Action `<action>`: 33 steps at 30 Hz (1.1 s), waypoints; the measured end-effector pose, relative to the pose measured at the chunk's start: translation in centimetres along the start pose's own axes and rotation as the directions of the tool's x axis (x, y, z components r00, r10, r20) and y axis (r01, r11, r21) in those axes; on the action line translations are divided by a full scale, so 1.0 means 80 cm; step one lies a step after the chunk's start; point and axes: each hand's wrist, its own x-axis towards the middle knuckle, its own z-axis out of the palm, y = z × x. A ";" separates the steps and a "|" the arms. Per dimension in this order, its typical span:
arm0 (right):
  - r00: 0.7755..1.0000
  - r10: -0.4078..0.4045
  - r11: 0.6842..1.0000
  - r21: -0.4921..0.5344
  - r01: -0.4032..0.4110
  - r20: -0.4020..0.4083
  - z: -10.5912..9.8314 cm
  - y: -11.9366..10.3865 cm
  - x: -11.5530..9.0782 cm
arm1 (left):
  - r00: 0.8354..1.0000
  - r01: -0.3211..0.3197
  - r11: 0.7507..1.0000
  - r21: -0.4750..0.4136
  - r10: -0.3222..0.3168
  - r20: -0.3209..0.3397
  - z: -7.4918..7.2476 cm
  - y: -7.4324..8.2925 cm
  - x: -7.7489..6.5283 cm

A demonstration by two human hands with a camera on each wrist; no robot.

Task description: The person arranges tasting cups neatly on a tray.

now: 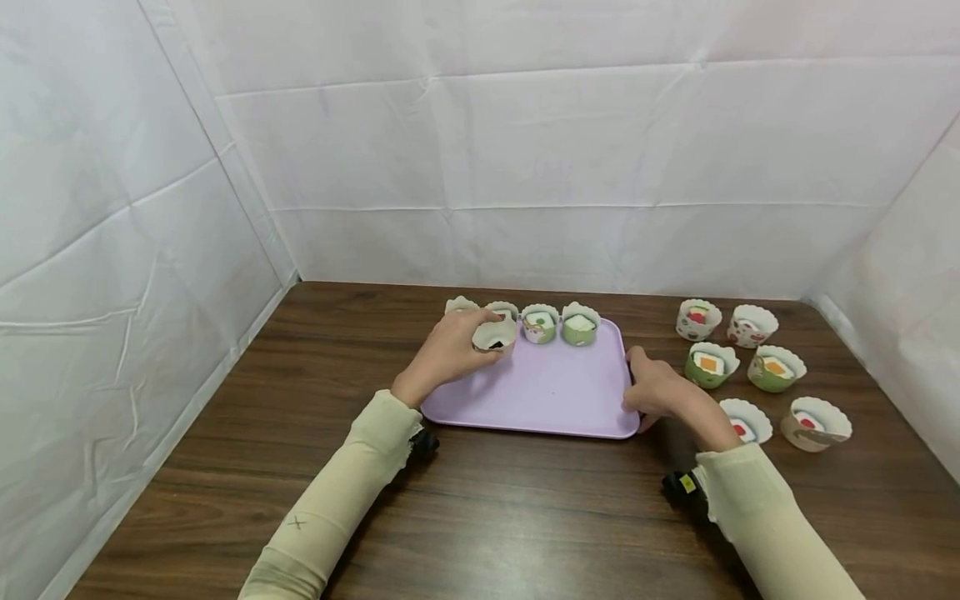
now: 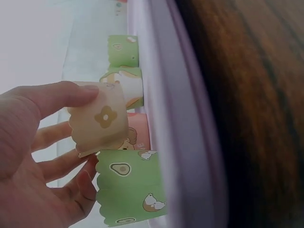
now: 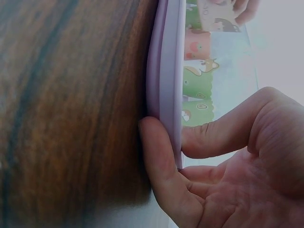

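My left hand (image 1: 447,350) pinches a beige paper baking cup (image 1: 495,335) between thumb and fingers, above the left part of a lilac tray (image 1: 558,392). A brown flower marks the side of this scalloped paper cup (image 2: 104,116) in the left wrist view, and something small and dark shows inside it. With thumb and curled fingers, my right hand (image 1: 654,387) grips the tray's right edge near the front corner. Along the tray's back side stands a row of several filled cups, among them a green cup (image 1: 580,325) and a white-and-green one (image 1: 539,323). My left hand partly hides the leftmost cup (image 1: 460,304).
Several more filled cups stand in pairs on the brown wooden table (image 1: 480,517) at the right: patterned ones (image 1: 752,326) at the back, green ones (image 1: 777,368) in the middle, and beige ones (image 1: 815,424) in front. White cloth walls (image 1: 525,150) enclose the table's back and sides.
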 end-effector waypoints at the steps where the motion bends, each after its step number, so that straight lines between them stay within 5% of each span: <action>1: 1.000 0.000 1.000 0.000 0.000 -0.001 0.000 0.000 0.000 | 1.000 -0.002 1.000 0.012 0.002 0.008 0.001 0.001 0.000; 16: 1.000 -0.002 1.000 0.020 0.003 -0.012 0.001 0.002 0.000 | 1.000 0.011 0.991 0.133 -0.013 0.014 0.006 0.008 -0.005; 33: 1.000 -0.004 1.000 0.010 0.004 -0.014 0.000 0.002 0.002 | 1.000 -0.011 0.990 0.143 0.010 0.009 0.010 0.007 -0.002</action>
